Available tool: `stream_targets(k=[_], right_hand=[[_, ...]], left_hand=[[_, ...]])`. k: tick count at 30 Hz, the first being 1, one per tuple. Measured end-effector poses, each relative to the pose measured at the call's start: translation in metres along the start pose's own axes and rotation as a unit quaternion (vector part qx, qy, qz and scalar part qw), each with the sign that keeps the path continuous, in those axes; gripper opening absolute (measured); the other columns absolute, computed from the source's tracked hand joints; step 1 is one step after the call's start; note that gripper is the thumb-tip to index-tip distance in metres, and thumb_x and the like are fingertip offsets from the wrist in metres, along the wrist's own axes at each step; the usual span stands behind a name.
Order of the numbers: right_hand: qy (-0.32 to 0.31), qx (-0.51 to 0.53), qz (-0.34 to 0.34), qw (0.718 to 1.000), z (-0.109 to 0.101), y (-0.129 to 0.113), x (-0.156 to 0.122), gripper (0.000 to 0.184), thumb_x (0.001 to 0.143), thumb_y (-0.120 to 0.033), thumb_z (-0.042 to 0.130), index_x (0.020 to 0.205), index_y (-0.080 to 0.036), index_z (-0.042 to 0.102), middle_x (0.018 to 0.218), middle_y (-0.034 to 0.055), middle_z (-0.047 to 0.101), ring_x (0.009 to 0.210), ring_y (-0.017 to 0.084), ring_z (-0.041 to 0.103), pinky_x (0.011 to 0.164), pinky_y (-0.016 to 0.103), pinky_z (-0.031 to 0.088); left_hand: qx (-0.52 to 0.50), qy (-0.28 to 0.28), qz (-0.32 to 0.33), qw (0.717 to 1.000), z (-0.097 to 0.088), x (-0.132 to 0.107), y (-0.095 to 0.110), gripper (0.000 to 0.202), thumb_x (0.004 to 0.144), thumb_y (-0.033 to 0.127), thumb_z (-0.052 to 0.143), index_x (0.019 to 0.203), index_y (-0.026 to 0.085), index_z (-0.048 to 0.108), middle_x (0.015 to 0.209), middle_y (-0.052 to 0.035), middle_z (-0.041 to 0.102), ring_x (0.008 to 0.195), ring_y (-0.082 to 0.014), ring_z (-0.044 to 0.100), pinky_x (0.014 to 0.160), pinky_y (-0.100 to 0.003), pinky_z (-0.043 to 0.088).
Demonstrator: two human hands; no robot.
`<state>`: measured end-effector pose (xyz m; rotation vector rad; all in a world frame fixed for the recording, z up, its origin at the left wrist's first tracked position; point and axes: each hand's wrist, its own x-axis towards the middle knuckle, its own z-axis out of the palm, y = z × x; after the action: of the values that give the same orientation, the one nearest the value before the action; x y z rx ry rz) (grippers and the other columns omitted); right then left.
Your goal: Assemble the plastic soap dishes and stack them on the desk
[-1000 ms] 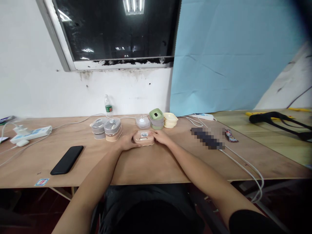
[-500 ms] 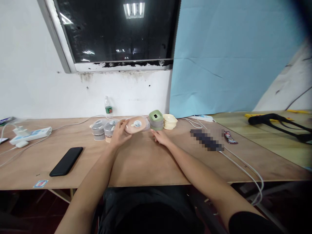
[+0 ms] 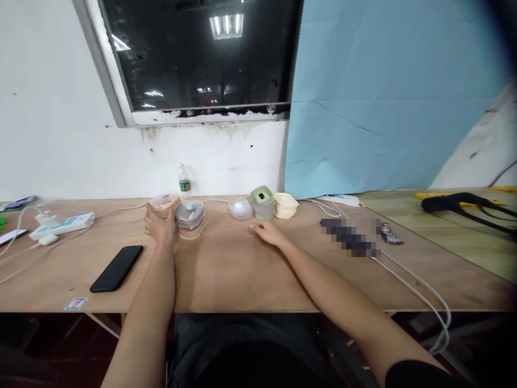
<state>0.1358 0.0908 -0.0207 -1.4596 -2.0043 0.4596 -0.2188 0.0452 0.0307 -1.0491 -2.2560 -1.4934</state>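
My left hand (image 3: 159,226) grips a pink lidded container (image 3: 164,203) at the left end of the row, over a stack I can barely see behind the fingers. Beside it stands a stack with a grey lid on a pink box (image 3: 190,218). Further right sit a clear lidded box (image 3: 239,207), a green-topped stack (image 3: 262,202) and a pile of cream lids (image 3: 285,205). Fingers stretched out, my right hand (image 3: 267,232) lies flat on the wooden table (image 3: 242,269), holding nothing.
A black phone (image 3: 117,268) lies at the left front. A white power strip (image 3: 60,225) with cables is at the far left. A water bottle (image 3: 184,180) stands by the wall. White cables (image 3: 420,291) run along the right, past a blurred dark object (image 3: 350,237).
My left hand lifted the pink container from between both hands and carried it left to the end of the row. My right hand let go and stayed flat on the table.
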Motion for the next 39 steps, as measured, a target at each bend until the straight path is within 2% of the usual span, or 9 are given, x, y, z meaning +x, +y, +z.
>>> stream_targets(k=[9,14,18,20,23,26,29,35,39], right_hand=[[0.005,0.020,0.014,1.000,0.000,0.002,0.000,0.047,0.083,-0.060,0.044,0.063,-0.018,0.056,0.057,0.0022,0.057,0.055,0.015,0.047,0.055,0.025,0.032],[0.189,0.001,0.023,0.982,-0.011,0.013,0.009,0.047,0.086,-0.056,0.038,0.069,-0.018,0.060,0.065,0.0038,0.061,0.062,0.017,0.051,0.057,0.025,0.032],[0.300,0.008,0.071,0.951,-0.030,0.039,0.015,0.040,0.087,-0.047,0.038,0.097,-0.018,0.062,0.071,0.0040,0.063,0.066,0.018,0.054,0.062,0.026,0.036],[0.307,0.008,0.087,0.948,-0.037,0.053,0.018,0.040,0.086,-0.040,0.041,0.114,-0.017,0.058,0.072,0.0041,0.063,0.068,0.020,0.055,0.065,0.028,0.037],[0.285,0.008,0.095,0.954,-0.042,0.070,0.021,0.051,0.084,-0.031,0.044,0.133,-0.016,0.045,0.079,0.0055,0.065,0.074,0.022,0.057,0.071,0.031,0.039],[0.247,-0.003,0.110,0.963,-0.041,0.076,0.024,0.051,0.081,-0.027,0.048,0.131,-0.018,0.047,0.085,0.0064,0.066,0.080,0.024,0.058,0.073,0.032,0.040],[0.244,-0.011,0.112,0.963,-0.039,0.075,0.027,0.041,0.078,-0.024,0.050,0.118,-0.020,0.056,0.088,0.0057,0.067,0.083,0.023,0.059,0.073,0.031,0.040],[0.383,0.002,0.192,0.904,-0.047,0.067,0.024,0.027,0.076,-0.027,0.052,0.101,-0.017,0.056,0.084,0.0075,0.066,0.080,0.023,0.058,0.070,0.030,0.038],[0.482,0.064,0.165,0.858,-0.056,0.055,0.016,0.034,0.081,-0.045,0.048,0.100,-0.016,0.052,0.076,0.0053,0.062,0.073,0.022,0.056,0.067,0.029,0.037]], left_hand=[[-0.026,-0.028,0.018,0.999,0.008,-0.002,0.001,0.094,0.076,0.057,0.057,0.147,0.017,0.011,0.146,-0.0214,0.031,0.132,-0.0368,0.034,0.103,-0.059,0.027],[-0.025,0.042,0.051,0.997,0.005,-0.006,0.010,0.091,0.079,0.056,0.055,0.147,0.013,0.012,0.150,-0.0215,0.023,0.137,-0.0371,0.022,0.107,-0.057,0.020],[-0.076,0.055,0.205,0.974,0.006,-0.027,0.026,0.071,0.086,0.045,0.049,0.143,0.013,0.022,0.147,-0.0171,0.030,0.138,-0.0312,0.022,0.112,-0.049,0.017],[-0.116,0.001,0.301,0.947,0.011,-0.045,0.036,0.059,0.087,0.040,0.047,0.137,0.012,0.035,0.139,-0.0165,0.041,0.133,-0.0301,0.032,0.110,-0.046,0.022],[-0.160,-0.165,0.434,0.871,0.021,-0.078,0.051,0.036,0.089,0.035,0.046,0.119,0.016,0.053,0.120,-0.0125,0.057,0.117,-0.0257,0.049,0.103,-0.042,0.035],[-0.148,-0.316,0.504,0.790,0.029,-0.106,0.060,0.029,0.090,0.034,0.045,0.110,0.020,0.060,0.113,-0.0091,0.061,0.107,-0.0232,0.054,0.096,-0.040,0.041],[-0.130,-0.399,0.526,0.740,0.031,-0.119,0.063,0.027,0.088,0.034,0.047,0.106,0.020,0.063,0.108,-0.0082,0.063,0.103,-0.0227,0.056,0.094,-0.038,0.043],[-0.115,-0.405,0.487,0.765,0.027,-0.108,0.057,0.031,0.089,0.038,0.047,0.109,0.020,0.063,0.109,-0.0081,0.063,0.104,-0.0232,0.056,0.093,-0.038,0.044],[-0.120,-0.361,0.480,0.790,0.029,-0.100,0.053,0.034,0.090,0.040,0.046,0.114,0.021,0.060,0.111,-0.0087,0.062,0.105,-0.0245,0.055,0.094,-0.041,0.044]])
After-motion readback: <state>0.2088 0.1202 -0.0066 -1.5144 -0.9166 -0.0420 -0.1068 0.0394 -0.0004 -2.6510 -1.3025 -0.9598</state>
